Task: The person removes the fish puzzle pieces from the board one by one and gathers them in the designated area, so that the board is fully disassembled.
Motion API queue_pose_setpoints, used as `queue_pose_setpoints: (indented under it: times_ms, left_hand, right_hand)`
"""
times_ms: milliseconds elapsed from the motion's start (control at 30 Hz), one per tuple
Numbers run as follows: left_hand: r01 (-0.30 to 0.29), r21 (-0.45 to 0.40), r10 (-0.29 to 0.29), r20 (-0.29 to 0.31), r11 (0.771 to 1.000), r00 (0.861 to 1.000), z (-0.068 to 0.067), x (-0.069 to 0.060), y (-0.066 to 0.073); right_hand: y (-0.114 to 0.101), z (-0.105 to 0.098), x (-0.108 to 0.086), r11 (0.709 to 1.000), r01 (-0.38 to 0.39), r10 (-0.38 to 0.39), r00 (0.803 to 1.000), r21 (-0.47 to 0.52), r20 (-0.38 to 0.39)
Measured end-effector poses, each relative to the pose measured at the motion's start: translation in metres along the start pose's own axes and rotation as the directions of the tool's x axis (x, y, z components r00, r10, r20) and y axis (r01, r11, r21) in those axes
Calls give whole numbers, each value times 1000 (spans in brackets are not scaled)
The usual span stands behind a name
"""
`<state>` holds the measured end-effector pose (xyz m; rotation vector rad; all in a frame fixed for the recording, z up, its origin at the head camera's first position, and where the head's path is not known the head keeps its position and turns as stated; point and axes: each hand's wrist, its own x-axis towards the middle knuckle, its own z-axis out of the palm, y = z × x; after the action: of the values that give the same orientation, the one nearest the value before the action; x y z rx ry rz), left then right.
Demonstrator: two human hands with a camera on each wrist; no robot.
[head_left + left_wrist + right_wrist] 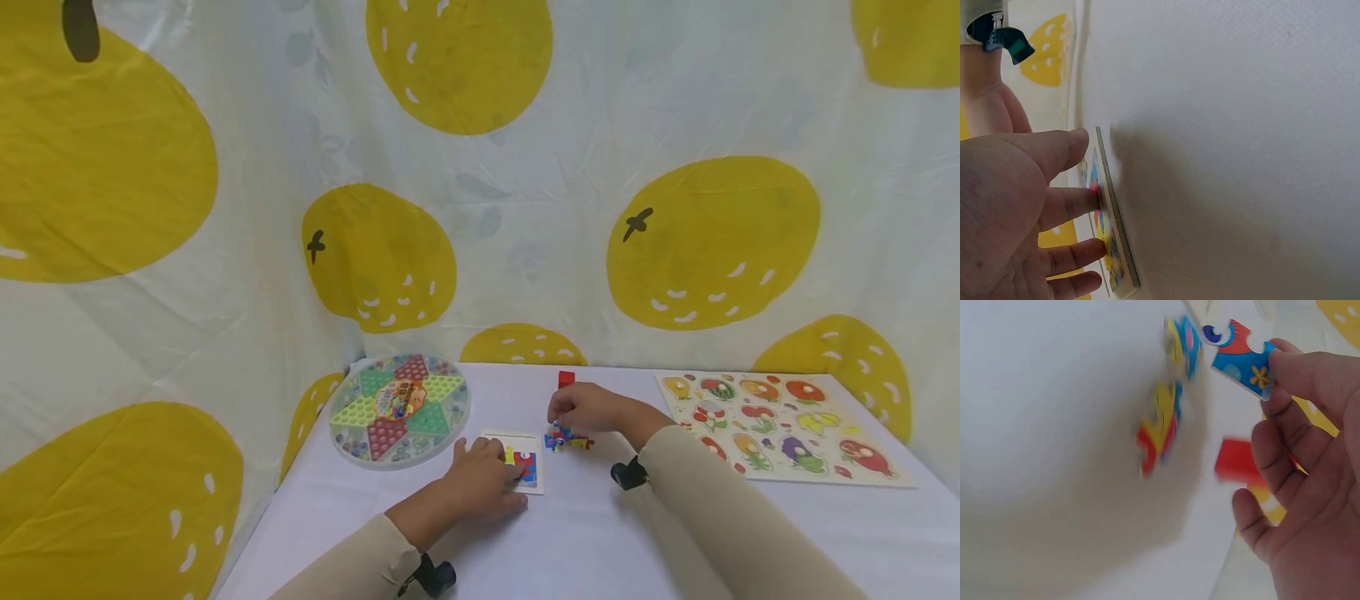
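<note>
A small jigsaw puzzle frame (534, 488) with a pale wooden rim lies on the table, some blue, red and yellow pieces inside it. Fingertips of my left hand (483, 482) rest on those pieces, the fingers fairly straight; in the left wrist view the frame's edge (1124, 240) is beside them. My right hand (588, 408) pinches a blue puzzle piece (1244, 367) with an eye and an orange flower, between thumb and forefinger. Below it lie loose yellow, blue and red puzzle pieces (1161, 422), blurred in the right wrist view.
Behind the right hand is a red block-like object (566, 379). A round Chinese checkers board (435, 446) with marbles stands at the left. To the right lies a fruit and vegetable puzzle board (772, 442). Patterned cloth (525, 225) hangs behind the table.
</note>
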<state>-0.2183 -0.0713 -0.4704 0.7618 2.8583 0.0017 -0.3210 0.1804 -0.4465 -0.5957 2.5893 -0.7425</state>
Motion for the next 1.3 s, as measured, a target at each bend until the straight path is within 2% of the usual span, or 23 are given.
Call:
queue_pose_setpoints:
  times_ms: [133,267,467,533,700,1000,1300]
  left_hand:
    - [0,-32,0,6,999,1000,-1,0,0]
    - [10,-59,-10,9,998,1000,-1,0,0]
    - [30,-61,-30,16,998,999,1,0,-1]
    - [38,-61,-37,16,997,999,1,0,-1]
    - [29,-44,-29,7,999,1000,1,-1,1]
    - [10,-14,-10,-14,1000,1000,2,-6,4]
    - [-10,6,11,-24,1000,1000,5,-7,4]
  right_hand:
    - [16,-13,-11,1000,-21,21,1000,1,20]
    - [35,-20,-20,997,-76,76,997,3,25]
    - [57,-17,-22,982,-183,182,983,42,34]
    - [61,-13,-21,980,-196,195,980,34,28]
    - [66,-6,-19,979,-202,202,979,-3,-14]
    - [74,5,-17,979,-202,201,977,-11,-72]
    - [71,11,-20,975,-216,209,971,-44,-120]
